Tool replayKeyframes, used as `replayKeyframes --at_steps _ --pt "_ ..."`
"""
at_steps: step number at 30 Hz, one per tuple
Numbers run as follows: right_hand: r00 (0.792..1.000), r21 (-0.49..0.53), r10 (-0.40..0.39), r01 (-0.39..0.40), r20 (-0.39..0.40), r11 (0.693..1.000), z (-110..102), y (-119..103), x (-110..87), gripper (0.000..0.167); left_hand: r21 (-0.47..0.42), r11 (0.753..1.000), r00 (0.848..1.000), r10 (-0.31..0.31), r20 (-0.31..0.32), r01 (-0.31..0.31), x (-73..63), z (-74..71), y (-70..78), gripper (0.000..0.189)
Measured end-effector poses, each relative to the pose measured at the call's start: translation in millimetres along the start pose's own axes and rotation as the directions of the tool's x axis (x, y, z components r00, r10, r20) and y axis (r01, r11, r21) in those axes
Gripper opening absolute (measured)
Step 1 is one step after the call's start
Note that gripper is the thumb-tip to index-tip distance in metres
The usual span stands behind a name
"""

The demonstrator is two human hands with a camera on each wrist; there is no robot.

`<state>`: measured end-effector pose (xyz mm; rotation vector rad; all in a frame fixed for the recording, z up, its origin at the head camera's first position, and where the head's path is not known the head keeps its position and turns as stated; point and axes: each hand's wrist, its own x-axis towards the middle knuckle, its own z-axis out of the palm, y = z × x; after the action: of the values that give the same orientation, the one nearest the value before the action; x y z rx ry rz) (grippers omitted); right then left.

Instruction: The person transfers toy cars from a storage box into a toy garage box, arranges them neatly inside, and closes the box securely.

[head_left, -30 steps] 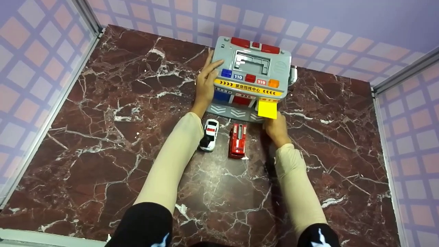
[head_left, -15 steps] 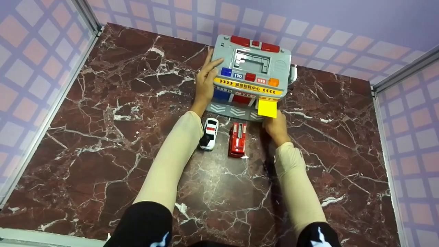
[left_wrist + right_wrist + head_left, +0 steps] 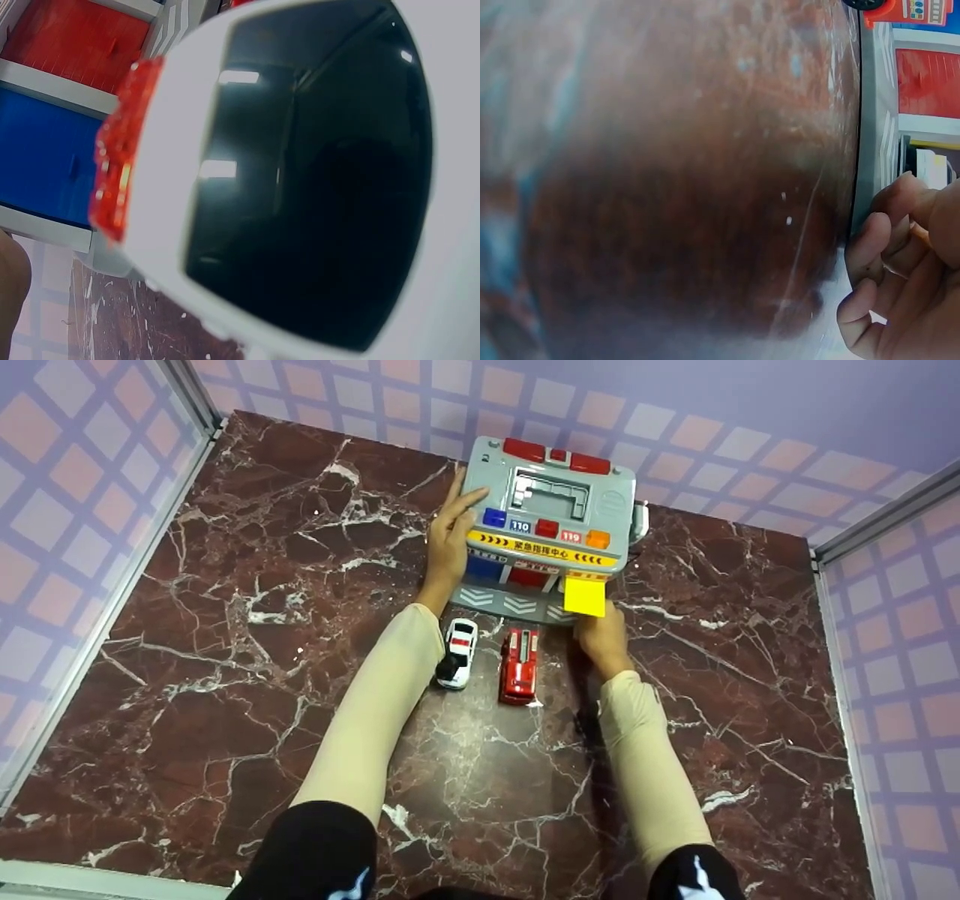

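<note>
In the head view, a grey toy emergency station (image 3: 615, 506) stands near the back wall. My left hand (image 3: 450, 540) rests on its left side, fingers straight, one digit reaching over the roof edge. My right hand (image 3: 604, 637) is at the front right bay, under a raised yellow door (image 3: 584, 597). The right wrist view shows this hand's fingers (image 3: 868, 241) curled beside a white and black toy vehicle (image 3: 932, 166) in the bay; whether they grip it is hidden. The blue door (image 3: 45, 150) and red door (image 3: 79, 41) are down.
A white toy police car (image 3: 459, 654) and a red toy fire truck (image 3: 519, 667) stand before the station, between my forearms. The police car's dark windscreen (image 3: 315, 172) fills much of the left wrist view. Purple checked walls border the brown marbled tabletop (image 3: 262, 682).
</note>
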<state>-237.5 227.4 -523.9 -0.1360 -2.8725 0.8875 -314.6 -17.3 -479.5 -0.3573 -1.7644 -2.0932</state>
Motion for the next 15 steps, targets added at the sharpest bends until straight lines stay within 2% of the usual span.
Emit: replayKeyframes --at_steps 4,6,8,11,13,15 --pt "0.999 -0.005 -0.040 0.040 -0.001 0.999 -1 3 0.4 0.019 0.009 1.000 1.000 0.002 0.001 -0.002 -0.1 1.0 0.1 0.035" --pt "0.998 -0.001 -0.054 0.054 0.020 0.999 -2 6 1.4 0.026 0.010 1.000 1.000 -0.003 0.005 0.003 0.1 1.2 0.0 0.035" --pt "0.997 0.027 -0.025 0.024 0.066 0.999 -5 9 2.9 0.031 0.010 1.000 1.000 -0.002 0.008 0.002 0.0 1.2 -0.1 0.035" --pt "0.991 0.092 0.076 -0.086 0.108 0.992 -15 13 4.7 0.028 0.008 1.000 1.000 -0.005 0.009 0.005 -0.4 0.3 0.6 0.035" --pt "0.985 0.141 0.161 -0.168 0.059 0.976 -25 13 5.1 0.023 0.008 1.000 1.000 -0.001 0.008 0.001 -0.4 -0.1 1.0 0.035" --pt "0.976 0.201 0.210 -0.195 -0.052 0.960 -36 10 5.4 0.022 0.009 1.000 1.000 -0.005 0.008 0.005 -0.1 -0.4 1.8 0.035"
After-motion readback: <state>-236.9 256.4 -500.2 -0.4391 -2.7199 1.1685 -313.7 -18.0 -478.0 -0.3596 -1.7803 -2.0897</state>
